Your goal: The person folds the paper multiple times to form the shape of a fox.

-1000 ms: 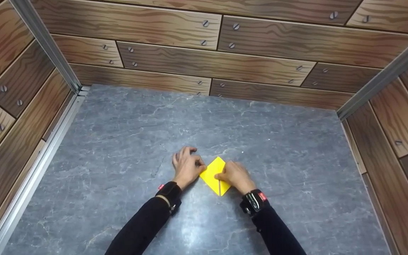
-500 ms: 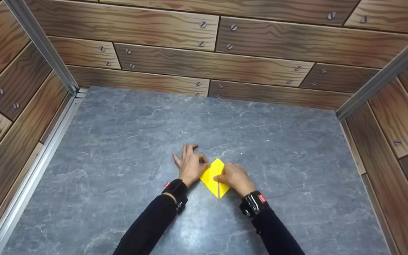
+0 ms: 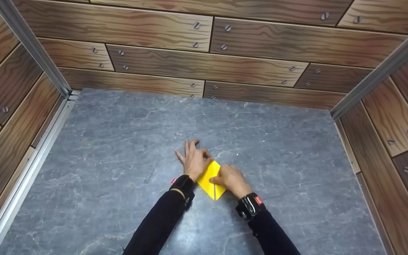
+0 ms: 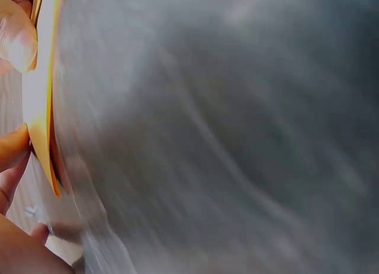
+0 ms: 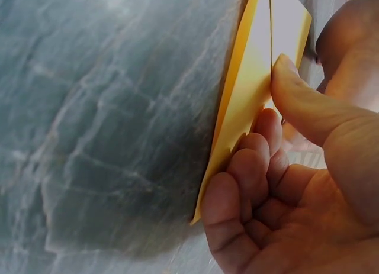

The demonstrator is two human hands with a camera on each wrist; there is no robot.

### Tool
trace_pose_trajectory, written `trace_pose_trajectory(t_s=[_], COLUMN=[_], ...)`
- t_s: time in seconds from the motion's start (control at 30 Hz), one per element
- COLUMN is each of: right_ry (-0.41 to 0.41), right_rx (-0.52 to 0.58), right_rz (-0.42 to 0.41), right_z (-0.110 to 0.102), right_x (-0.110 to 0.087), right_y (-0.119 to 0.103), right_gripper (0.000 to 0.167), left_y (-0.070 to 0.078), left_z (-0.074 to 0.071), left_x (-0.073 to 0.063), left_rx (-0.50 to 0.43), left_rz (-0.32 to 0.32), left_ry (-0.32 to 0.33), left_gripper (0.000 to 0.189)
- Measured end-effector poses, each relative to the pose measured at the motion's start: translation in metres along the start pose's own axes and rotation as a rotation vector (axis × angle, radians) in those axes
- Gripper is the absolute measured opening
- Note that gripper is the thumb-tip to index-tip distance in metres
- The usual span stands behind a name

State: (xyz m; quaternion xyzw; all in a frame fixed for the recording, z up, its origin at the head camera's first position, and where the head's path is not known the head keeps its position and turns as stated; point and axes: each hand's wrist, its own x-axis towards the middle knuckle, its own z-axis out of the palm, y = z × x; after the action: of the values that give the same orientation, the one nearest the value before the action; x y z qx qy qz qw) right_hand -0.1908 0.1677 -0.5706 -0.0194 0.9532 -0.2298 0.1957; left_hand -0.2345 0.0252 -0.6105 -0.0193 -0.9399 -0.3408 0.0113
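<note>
A folded sheet of yellow paper (image 3: pixel 205 180) lies on the grey marbled surface between both hands, its flaps meeting at a seam near the middle. My left hand (image 3: pixel 194 162) pinches its upper left edge with thumb and forefinger, the other fingers spread away. On the right side, my right hand (image 3: pixel 233 179) holds the sheet, thumb on top by the seam and fingers curled at the edge. The right wrist view shows that thumb pressing the paper (image 5: pixel 251 79) beside the seam. In the left wrist view the paper (image 4: pixel 40 102) is seen nearly edge-on, with fingertips touching it.
Wood-patterned panels (image 3: pixel 161 62) form a back wall and two side walls around the grey surface (image 3: pixel 119 141). A metal rail (image 3: pixel 23 173) runs along the left edge. Each wrist wears a black strap with a device on it.
My left hand has slid up along the paper's left edge toward its top corner. The right hand keeps its hold, with the thumb still by the seam. The head view has shifted slightly.
</note>
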Motion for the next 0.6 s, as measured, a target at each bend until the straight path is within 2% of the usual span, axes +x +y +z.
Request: trace_pose_trajectory(t_s=[0.1, 0.33, 0.6], right_ry=[-0.004, -0.017, -0.019], right_rx=[0.003, 0.009, 0.015], right_rz=[0.019, -0.006, 0.024], right_z=[0.001, 0.001, 0.000], right_x=[-0.001, -0.001, 0.000], right_y=[0.000, -0.002, 0.001], right_gripper=[0.033, 0.035, 0.033], left_y=[0.000, -0.005, -0.015], left_z=[0.001, -0.008, -0.018], left_x=[0.000, -0.005, -0.013], left_rx=[-0.004, -0.019, -0.019], left_rz=[-0.001, 0.012, 0.087], left_ry=[0.001, -0.016, -0.076], left_gripper=[0.009, 0.011, 0.015])
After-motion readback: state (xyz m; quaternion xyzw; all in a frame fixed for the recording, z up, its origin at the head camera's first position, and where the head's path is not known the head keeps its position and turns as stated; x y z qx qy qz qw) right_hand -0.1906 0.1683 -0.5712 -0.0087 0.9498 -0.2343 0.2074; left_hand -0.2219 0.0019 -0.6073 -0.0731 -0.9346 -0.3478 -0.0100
